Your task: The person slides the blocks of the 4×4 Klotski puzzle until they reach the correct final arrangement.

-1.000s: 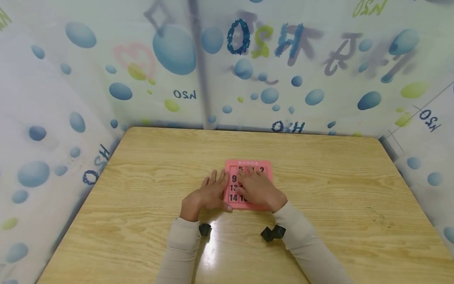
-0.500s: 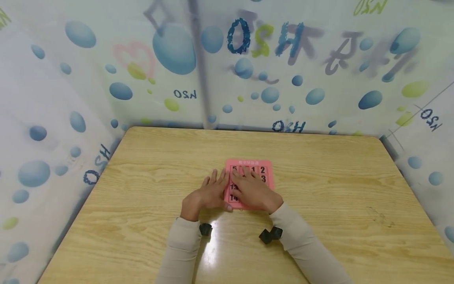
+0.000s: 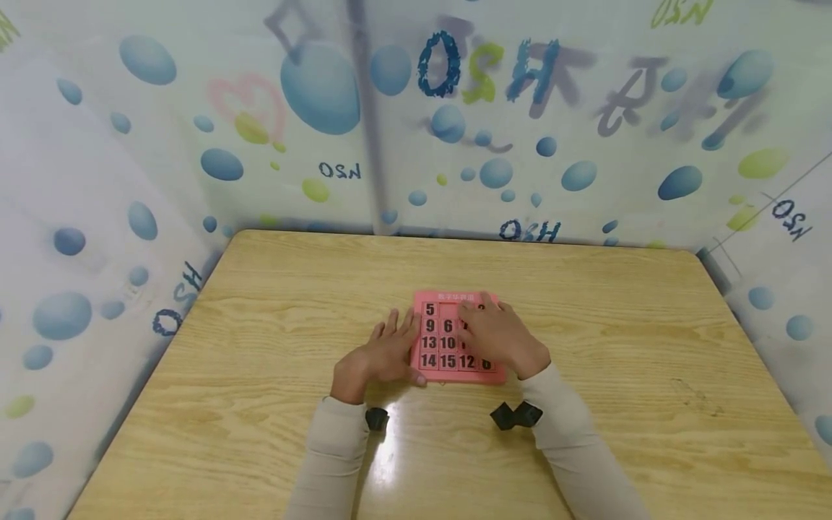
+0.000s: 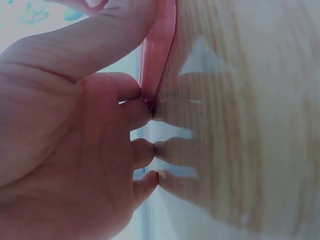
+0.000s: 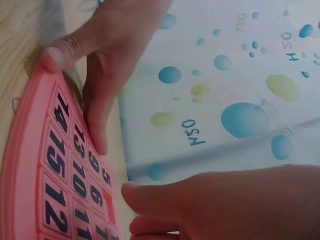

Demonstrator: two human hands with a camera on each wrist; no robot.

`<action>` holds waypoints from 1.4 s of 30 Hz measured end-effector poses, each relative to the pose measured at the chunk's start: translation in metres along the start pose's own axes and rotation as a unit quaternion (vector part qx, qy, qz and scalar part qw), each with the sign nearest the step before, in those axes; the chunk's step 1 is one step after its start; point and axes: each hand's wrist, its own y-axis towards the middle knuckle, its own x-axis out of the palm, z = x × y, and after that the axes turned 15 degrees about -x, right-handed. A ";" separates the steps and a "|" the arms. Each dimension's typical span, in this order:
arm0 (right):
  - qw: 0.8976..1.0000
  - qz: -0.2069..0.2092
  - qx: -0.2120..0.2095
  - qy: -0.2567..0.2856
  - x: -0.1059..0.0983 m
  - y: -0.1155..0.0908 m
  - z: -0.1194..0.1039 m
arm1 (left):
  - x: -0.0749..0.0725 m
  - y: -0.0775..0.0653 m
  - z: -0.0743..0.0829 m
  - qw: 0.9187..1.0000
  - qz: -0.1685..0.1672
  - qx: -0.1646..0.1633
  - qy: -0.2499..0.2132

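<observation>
A pink number slide puzzle (image 3: 455, 376) lies flat on the table with its black-numbered tiles facing up. An uncovered slot (image 3: 448, 310) shows in its top row, between the 5 tile (image 3: 430, 310) and my right fingers. My left hand (image 3: 383, 357) rests along the puzzle's left side, fingers extended and spread, thumb at the near left corner. In the left wrist view, the lower fingertips (image 4: 145, 152) stand on the table beside the pink edge. My right hand (image 3: 503, 336) reaches over the right-hand columns with fingers extended, hiding several tiles there.
The wooden table (image 3: 617, 325) spreads out around the puzzle. Behind it stands a pale wall covering (image 3: 572, 94) with blue and green bubble prints. A black wrist camera (image 3: 516, 416) sits by my right sleeve, another black device (image 3: 376, 419) by my left.
The 5 tile has slid left into the top left slot, leaving its former slot uncovered. My right hand shifted left a little, then right across the board. The left hand stays put.
</observation>
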 end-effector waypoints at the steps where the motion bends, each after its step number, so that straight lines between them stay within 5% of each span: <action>1: 1.000 -0.004 0.001 -0.005 -0.001 -0.001 0.001 | 0.000 0.000 0.000 1.000 0.000 0.001 -0.002; 8: 0.999 -0.040 -0.007 0.005 -0.002 -0.003 0.003 | 0.000 -0.001 0.000 1.000 -0.004 -0.001 -0.003; 21: 0.999 -0.034 -0.022 0.027 0.009 0.004 -0.004 | 0.002 -0.001 0.000 1.000 -0.007 -0.008 0.001; 42: 0.997 0.019 -0.020 0.065 0.004 0.005 0.006 | -0.002 0.000 0.002 1.000 -0.002 -0.004 0.003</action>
